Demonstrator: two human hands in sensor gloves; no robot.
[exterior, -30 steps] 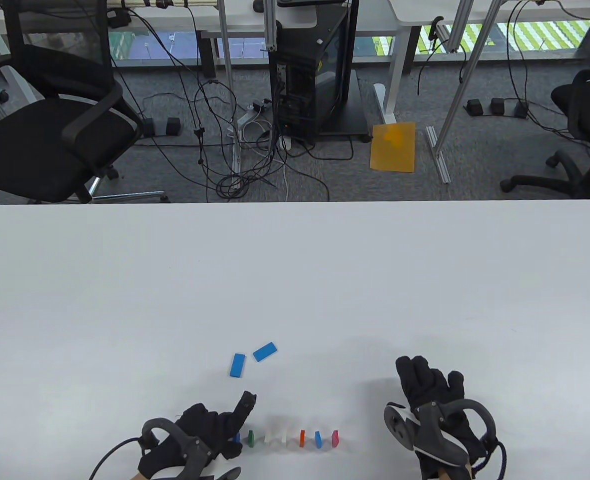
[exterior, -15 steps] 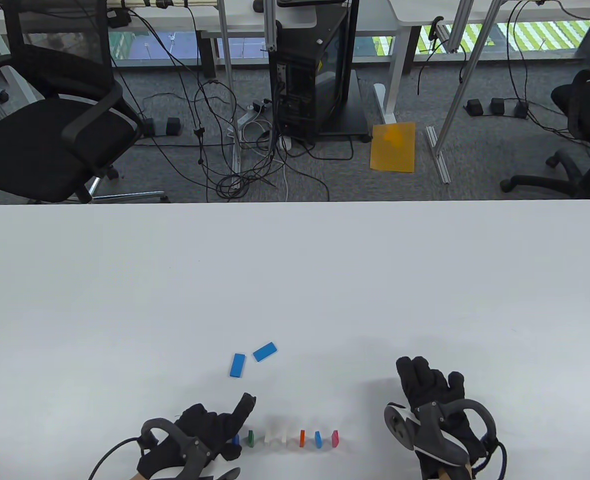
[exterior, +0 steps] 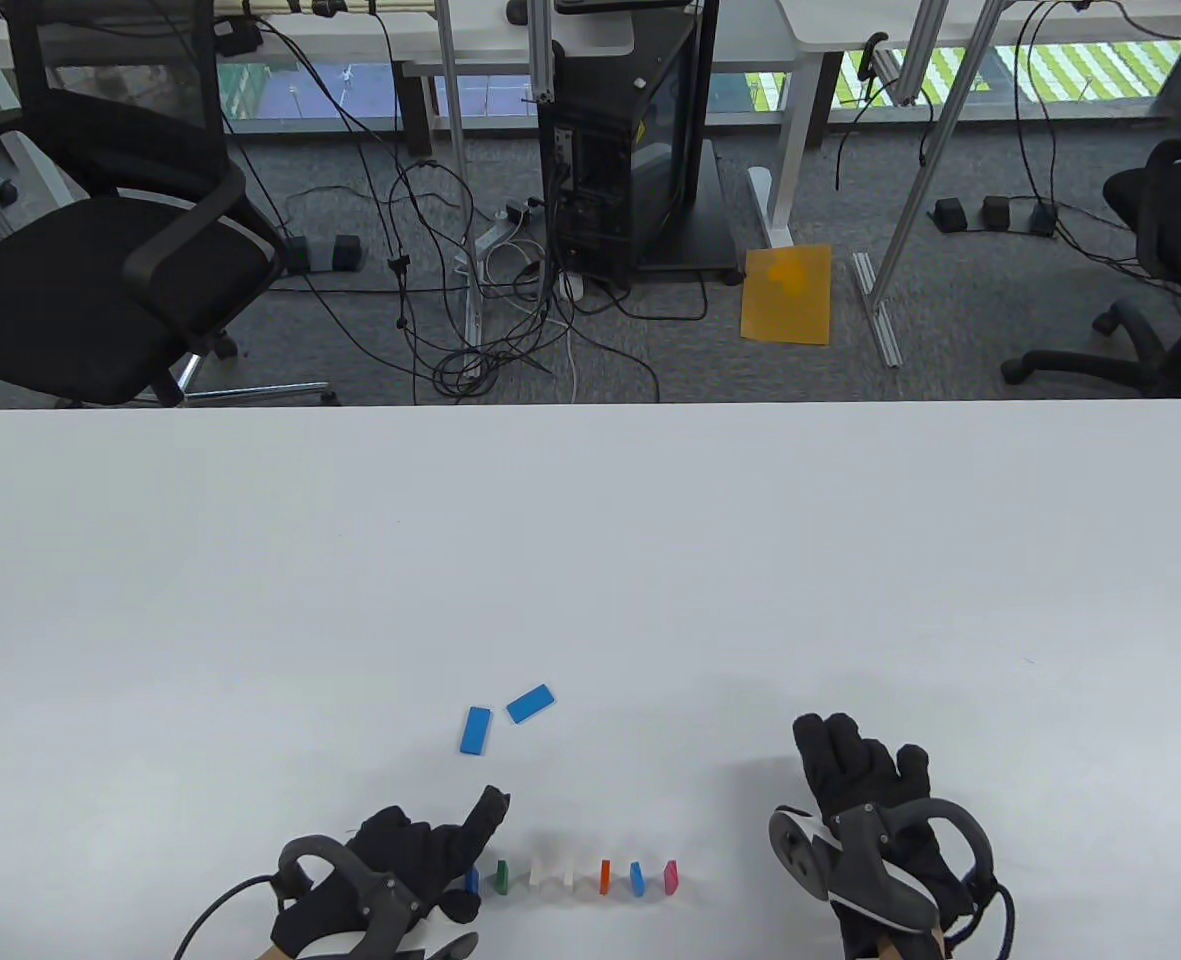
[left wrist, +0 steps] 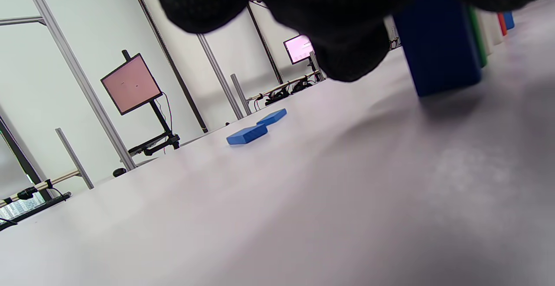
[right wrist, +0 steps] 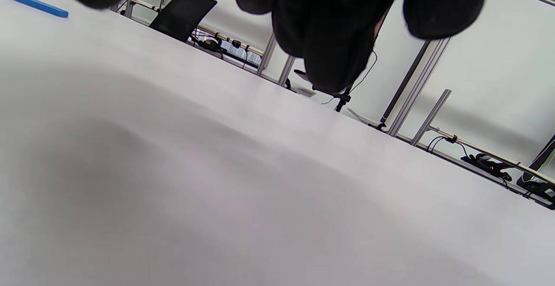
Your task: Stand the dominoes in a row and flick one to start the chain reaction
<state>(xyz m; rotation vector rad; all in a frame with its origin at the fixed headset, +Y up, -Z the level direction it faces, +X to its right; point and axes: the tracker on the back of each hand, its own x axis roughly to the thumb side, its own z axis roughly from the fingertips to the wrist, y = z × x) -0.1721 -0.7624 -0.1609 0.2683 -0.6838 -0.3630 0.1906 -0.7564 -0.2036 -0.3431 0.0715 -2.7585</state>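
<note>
Left hand [exterior: 405,868] at the left end of the row, index finger out, other fingers curled near the dark blue domino [exterior: 474,880]; can't tell if it grips it. Right hand [exterior: 865,790] flat and relaxed on the table [exterior: 590,560], holding nothing. Standing dominoes [exterior: 575,877] are upright near the front edge; two blue dominoes [exterior: 502,717] lie flat beyond. Looks like placing or pre-flick; next: stand the spares or tip the end rightward. No containers.

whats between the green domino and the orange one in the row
In the table view, two white dominoes stand between the green domino and the orange domino.
</note>
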